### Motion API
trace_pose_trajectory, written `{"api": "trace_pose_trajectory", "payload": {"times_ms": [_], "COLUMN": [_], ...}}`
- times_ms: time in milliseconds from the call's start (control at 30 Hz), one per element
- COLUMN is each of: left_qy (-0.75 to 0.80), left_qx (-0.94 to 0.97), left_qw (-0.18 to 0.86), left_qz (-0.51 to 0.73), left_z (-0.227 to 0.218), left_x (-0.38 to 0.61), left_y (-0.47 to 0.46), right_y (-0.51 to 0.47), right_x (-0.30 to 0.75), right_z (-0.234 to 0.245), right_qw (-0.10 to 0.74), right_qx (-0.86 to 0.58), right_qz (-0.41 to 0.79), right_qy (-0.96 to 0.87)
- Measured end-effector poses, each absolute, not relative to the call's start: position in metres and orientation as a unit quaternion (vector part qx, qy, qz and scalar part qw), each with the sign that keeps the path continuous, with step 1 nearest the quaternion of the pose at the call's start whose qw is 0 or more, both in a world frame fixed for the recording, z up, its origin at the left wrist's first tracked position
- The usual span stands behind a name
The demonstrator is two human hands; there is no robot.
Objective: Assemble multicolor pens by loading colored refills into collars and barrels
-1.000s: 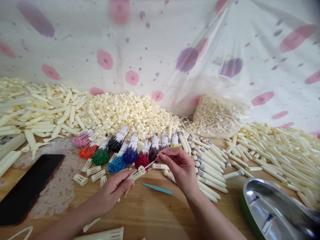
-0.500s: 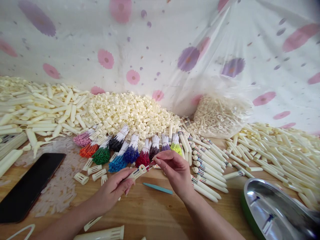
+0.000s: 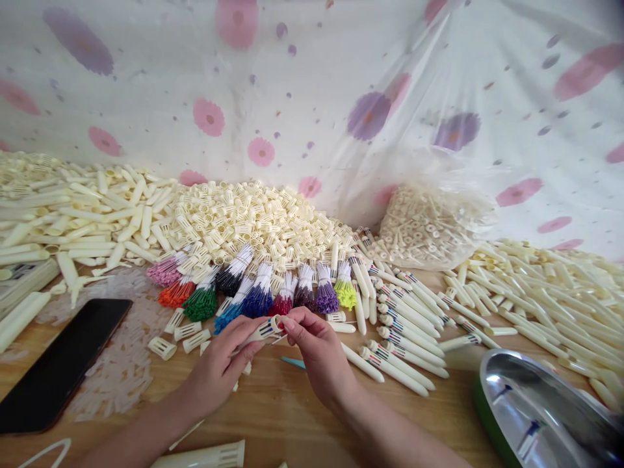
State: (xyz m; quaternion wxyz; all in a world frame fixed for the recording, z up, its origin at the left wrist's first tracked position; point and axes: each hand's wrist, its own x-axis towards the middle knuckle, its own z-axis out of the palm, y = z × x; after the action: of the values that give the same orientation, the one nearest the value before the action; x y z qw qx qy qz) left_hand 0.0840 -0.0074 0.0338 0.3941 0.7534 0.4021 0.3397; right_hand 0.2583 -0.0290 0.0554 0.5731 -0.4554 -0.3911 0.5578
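Note:
My left hand [image 3: 214, 367] is closed round a cream slotted pen barrel [image 3: 266, 329], its open end tilted up to the right. Coloured pieces show in the barrel's slots. At that end, the thumb and fingers of my right hand [image 3: 319, 354] pinch a thin pen refill [image 3: 279, 338] with a white stem; its far end is hidden by the fingers. Just behind both hands stand bundles of refills sorted by colour, among them a red bundle [image 3: 283, 304], a blue bundle [image 3: 257, 300] and a green bundle [image 3: 200, 300]. Teal tweezers [image 3: 292, 362] lie partly behind my right hand.
Behind the bundles rises a heap of slotted cream pieces [image 3: 244, 214]. Multicolour pens [image 3: 409, 341] lie in rows at right, near a steel tray [image 3: 511, 370]. A black phone [image 3: 63, 364] and clear plastic bits [image 3: 114, 377] lie left. A clear bag [image 3: 433, 227] holds small parts.
My right hand has moved left and closer to the barrel's open end, bringing the refill against it. The tweezers are now more covered by that hand.

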Motion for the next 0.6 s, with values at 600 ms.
{"api": "trace_pose_trajectory", "payload": {"times_ms": [600], "left_qy": [0.436], "left_qx": [0.708], "left_qw": [0.39], "left_qz": [0.396], "left_z": [0.034], "left_x": [0.075], "left_y": [-0.001], "right_y": [-0.031], "right_x": [0.316], "right_z": [0.059], "right_qw": [0.1], "right_qx": [-0.497], "right_qz": [0.195], "right_qy": [-0.84]}}
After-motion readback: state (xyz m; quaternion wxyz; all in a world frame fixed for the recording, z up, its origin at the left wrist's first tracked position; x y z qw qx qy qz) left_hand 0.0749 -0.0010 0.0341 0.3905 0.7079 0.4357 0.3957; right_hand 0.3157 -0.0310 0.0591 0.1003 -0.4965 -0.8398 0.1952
